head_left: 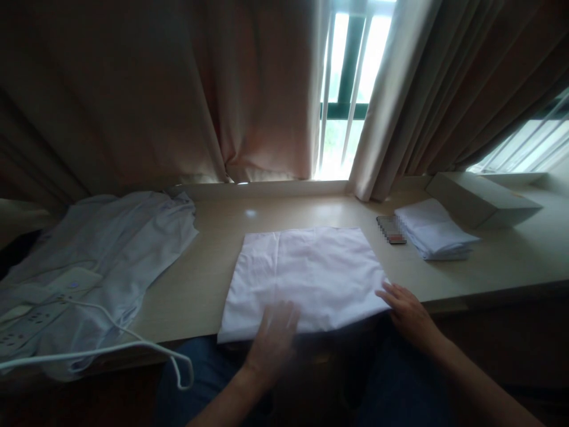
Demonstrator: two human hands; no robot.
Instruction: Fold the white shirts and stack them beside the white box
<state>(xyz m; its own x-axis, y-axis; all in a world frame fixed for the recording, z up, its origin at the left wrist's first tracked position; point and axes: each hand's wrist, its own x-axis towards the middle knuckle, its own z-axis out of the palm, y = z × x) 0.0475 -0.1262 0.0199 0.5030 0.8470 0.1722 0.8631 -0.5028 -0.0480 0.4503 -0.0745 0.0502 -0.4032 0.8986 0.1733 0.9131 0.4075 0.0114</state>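
1. On the table (213, 261), at 6 o'clock, I see a white cloth (306, 273), folded flat and square.
2. My left hand (273, 338) lies flat on its near edge, fingers together.
3. My right hand (406, 311) rests spread at its 4 o'clock corner.

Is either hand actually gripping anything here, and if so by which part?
Nothing is gripped. The left hand lies flat on the near edge of the folded white cloth; the right hand rests open at its near right corner.
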